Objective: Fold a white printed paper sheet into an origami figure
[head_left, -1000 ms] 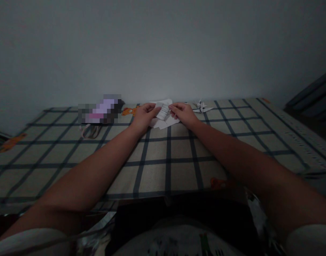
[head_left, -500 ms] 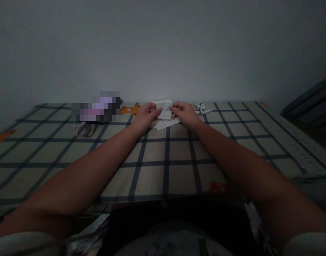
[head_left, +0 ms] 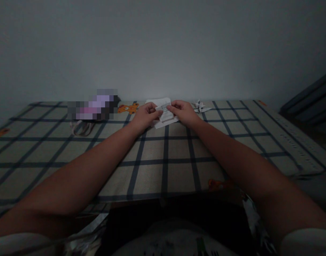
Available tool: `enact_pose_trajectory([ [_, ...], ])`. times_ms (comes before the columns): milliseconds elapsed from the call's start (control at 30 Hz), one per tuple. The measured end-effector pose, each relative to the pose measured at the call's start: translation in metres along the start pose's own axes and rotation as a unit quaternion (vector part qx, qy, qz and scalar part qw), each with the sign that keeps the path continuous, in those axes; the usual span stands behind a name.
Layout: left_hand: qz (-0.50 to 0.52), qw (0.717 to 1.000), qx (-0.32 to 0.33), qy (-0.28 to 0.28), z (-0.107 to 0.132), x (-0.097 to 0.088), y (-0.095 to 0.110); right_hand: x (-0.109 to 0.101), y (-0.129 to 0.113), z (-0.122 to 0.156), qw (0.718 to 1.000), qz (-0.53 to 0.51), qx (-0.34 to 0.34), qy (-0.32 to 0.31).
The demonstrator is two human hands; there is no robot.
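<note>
Forearms (head_left: 80, 174) come in bare from roughly 8 and 4 o'clock, below pale sleeves (head_left: 21, 243), both stretched out long and angling toward each other over the checked worktop (head_left: 151, 153). Hands nearly meet up by the far edge: left hand (head_left: 145, 114) sits at 9 o'clock of a small paper slip (head_left: 166, 114), right hand (head_left: 184, 112) at about 3. Fingers on both sides are clamped on that slip, thumbs on top, the rest curled in. So it's held right between the two hands, over some white paper (head_left: 163, 124) poking out at 12 and 6 o'clock. Slip's tilted, side edges slanting about 11 to 5; looks close to square from here, so I can't really call a long axis. Well off at 9 o'clock there's a pixelated purple bundle (head_left: 95, 105) with a looped cord (head_left: 83, 135), can't tell whether it's a container or what's in it. Just past the right hand, 3 o'clock, lies a spiky folded paper piece (head_left: 201, 106).
</note>
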State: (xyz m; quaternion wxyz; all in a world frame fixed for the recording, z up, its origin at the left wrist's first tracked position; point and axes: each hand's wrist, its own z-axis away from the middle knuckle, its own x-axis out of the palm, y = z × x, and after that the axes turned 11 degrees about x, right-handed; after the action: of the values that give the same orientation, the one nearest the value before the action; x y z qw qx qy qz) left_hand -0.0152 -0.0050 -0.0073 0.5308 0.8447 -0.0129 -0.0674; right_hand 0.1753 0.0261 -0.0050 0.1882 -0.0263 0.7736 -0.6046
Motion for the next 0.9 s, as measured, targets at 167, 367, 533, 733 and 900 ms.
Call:
enact_pose_trajectory([
  [167,-0.035,0.999,0.030,0.017,0.0021,0.0012,0.0048,-0.0006,-0.0029,0.0008,1.000,0.010,0.004,0.002],
  [367,-0.063,0.996,0.062,0.033,0.0017,0.0005,0.0101,-0.0002,-0.0002,-0.0011,0.999,-0.028,0.025,-0.008],
  [533,-0.035,0.999,0.023,0.020,0.0031,0.0009,0.0096,-0.0029,-0.0044,-0.0001,1.000,0.002,0.013,0.010],
  [733,-0.068,0.997,0.038,0.013,0.0038,0.0010,0.0082,-0.0014,-0.0059,0.0022,1.000,-0.004,0.009,-0.005],
  [900,-0.035,0.997,0.056,0.036,0.0024,0.0026,0.0108,-0.0011,-0.0072,0.0031,0.999,-0.004,0.032,-0.024],
])
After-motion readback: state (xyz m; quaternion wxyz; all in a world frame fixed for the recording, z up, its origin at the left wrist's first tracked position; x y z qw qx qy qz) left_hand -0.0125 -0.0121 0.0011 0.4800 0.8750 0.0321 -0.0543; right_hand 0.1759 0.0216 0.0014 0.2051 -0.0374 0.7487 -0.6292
